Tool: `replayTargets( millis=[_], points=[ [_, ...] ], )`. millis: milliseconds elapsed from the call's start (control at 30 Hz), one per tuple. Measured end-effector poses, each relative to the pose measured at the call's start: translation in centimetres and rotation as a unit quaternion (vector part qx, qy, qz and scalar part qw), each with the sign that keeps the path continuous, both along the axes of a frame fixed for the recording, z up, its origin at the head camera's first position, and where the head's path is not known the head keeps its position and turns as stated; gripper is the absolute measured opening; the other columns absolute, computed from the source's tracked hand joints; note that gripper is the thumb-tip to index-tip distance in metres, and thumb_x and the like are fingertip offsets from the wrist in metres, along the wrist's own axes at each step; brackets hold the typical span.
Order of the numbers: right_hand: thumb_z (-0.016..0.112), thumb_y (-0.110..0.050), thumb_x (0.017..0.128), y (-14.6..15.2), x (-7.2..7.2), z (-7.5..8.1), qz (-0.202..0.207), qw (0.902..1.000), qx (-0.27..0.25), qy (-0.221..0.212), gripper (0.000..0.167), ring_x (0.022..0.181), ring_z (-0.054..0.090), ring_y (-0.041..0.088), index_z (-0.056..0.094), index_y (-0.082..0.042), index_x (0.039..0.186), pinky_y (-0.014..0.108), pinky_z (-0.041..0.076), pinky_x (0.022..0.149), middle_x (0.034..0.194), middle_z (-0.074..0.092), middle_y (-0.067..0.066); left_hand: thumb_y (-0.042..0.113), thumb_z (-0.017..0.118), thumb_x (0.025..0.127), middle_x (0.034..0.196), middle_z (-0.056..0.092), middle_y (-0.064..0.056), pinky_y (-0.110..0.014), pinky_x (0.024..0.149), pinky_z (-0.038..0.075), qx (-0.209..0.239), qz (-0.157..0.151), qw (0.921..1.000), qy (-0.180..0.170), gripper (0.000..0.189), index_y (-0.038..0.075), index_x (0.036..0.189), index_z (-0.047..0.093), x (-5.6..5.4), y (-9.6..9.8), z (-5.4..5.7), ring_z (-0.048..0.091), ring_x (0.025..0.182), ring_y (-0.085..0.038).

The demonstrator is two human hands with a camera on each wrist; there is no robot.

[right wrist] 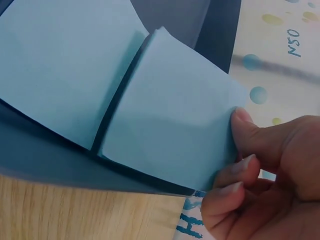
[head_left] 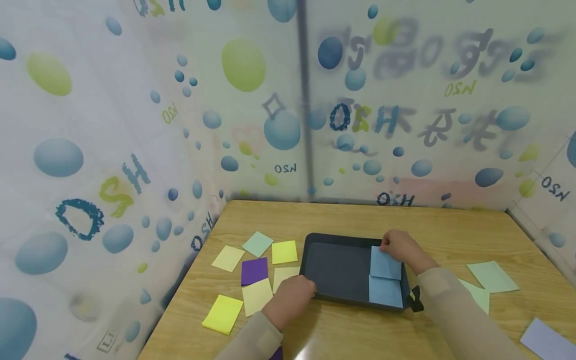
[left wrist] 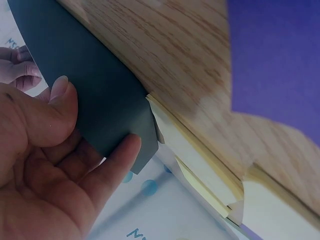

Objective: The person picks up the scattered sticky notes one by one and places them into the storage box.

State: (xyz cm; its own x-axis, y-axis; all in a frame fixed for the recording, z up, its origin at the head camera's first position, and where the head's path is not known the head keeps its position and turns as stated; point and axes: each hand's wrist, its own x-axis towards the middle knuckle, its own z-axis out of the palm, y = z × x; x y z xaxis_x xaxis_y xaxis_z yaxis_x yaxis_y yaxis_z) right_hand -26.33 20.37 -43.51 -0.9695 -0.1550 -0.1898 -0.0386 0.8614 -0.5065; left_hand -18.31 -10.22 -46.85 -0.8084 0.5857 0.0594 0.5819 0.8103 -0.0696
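A dark shallow tray (head_left: 337, 270) lies on the wooden table, with two blue sticky note pads along its right end. My left hand (head_left: 294, 297) holds the tray's near left corner; in the left wrist view, the thumb and fingers (left wrist: 112, 167) lie against its dark wall (left wrist: 100, 85). At the far right corner, my right hand (head_left: 402, 250) pinches the edge of the farther blue sticky note pad (head_left: 385, 262). That pad (right wrist: 172, 115) slightly overlaps the nearer blue pad (head_left: 385, 291) in the head view.
Left of the tray are a purple sticky pad (head_left: 254, 271), a bright yellow pad (head_left: 222, 314), a green pad (head_left: 258, 244) and several other yellow ones. Pale green notes (head_left: 492, 276) and a lavender pad (head_left: 549, 340) lie at right. A black ribbon-like piece (head_left: 415, 299) sits by the tray's near right corner. Patterned curtains surround the table.
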Motion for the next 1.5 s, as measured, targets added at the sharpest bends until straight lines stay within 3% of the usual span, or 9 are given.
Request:
replayTargets(
  millis=[333, 533, 800, 1000, 1200, 1500],
  points=[
    [0.063, -0.009, 0.097, -0.2, 0.5, -0.3, 0.006, 0.9993, 0.009, -0.035, 0.012, 0.076, 0.053, 0.022, 0.063, 0.002, 0.093, 0.031, 0.044, 0.064, 0.083, 0.06, 0.009, 0.018, 0.074, 0.091, 0.078, 0.074, 0.003, -0.025, 0.058, 0.055, -0.001, 0.003, 1.0, -0.007, 0.008, 0.02, 0.084, 0.078, 0.0, 0.0, 0.0, 0.068, 0.07, -0.01],
    [0.064, -0.008, 0.096, -0.3, 0.6, -0.8, 0.004, 0.9985, 0.002, -0.054, 0.011, 0.073, 0.054, 0.02, 0.066, -0.001, 0.089, 0.03, 0.044, 0.062, 0.08, 0.06, 0.007, 0.019, 0.074, 0.091, 0.077, 0.073, 0.003, -0.025, 0.056, 0.054, -0.004, 0.002, 1.0, 0.001, 0.009, 0.02, 0.082, 0.077, 0.0, 0.0, 0.0, 0.067, 0.069, -0.009],
    [0.068, -0.007, 0.094, -0.9, 0.5, -1.2, -0.014, 0.9956, -0.014, -0.092, 0.012, 0.054, 0.049, 0.014, 0.068, -0.003, 0.083, 0.025, 0.043, 0.05, 0.073, 0.058, 0.005, 0.018, 0.073, 0.091, 0.078, 0.073, 0.003, -0.025, 0.056, 0.054, -0.003, 0.001, 1.0, -0.004, 0.009, 0.02, 0.083, 0.078, 0.1, 0.0, 0.2, 0.067, 0.069, -0.009],
    [0.068, -0.006, 0.094, -1.3, 0.4, -1.2, -0.016, 0.9943, -0.006, -0.106, 0.007, 0.057, 0.056, 0.018, 0.07, -0.001, 0.09, 0.027, 0.049, 0.051, 0.079, 0.062, 0.009, 0.018, 0.073, 0.091, 0.077, 0.073, 0.003, -0.025, 0.056, 0.054, -0.003, -0.003, 1.0, 0.002, 0.01, 0.02, 0.082, 0.077, 0.1, -0.1, 0.0, 0.067, 0.068, -0.009],
    [0.069, -0.006, 0.093, -1.7, 0.3, -1.5, -0.02, 0.9929, 0.011, -0.117, 0.011, 0.057, 0.058, 0.018, 0.067, -0.002, 0.083, 0.026, 0.05, 0.05, 0.074, 0.061, 0.008, 0.017, 0.072, 0.091, 0.075, 0.072, 0.004, -0.024, 0.053, 0.052, 0.0, -0.007, 1.0, 0.005, 0.013, 0.02, 0.079, 0.076, 0.0, -0.1, -0.1, 0.065, 0.066, -0.008],
    [0.067, -0.002, 0.094, -2.1, 0.6, -1.5, -0.026, 0.9891, 0.001, -0.145, 0.013, 0.061, 0.06, 0.02, 0.061, -0.002, 0.082, 0.026, 0.051, 0.051, 0.079, 0.06, 0.01, 0.016, 0.072, 0.091, 0.074, 0.072, 0.003, -0.025, 0.053, 0.052, 0.0, -0.004, 1.0, 0.005, 0.014, 0.02, 0.078, 0.076, 0.1, 0.0, 0.1, 0.065, 0.065, -0.009]
  ],
)
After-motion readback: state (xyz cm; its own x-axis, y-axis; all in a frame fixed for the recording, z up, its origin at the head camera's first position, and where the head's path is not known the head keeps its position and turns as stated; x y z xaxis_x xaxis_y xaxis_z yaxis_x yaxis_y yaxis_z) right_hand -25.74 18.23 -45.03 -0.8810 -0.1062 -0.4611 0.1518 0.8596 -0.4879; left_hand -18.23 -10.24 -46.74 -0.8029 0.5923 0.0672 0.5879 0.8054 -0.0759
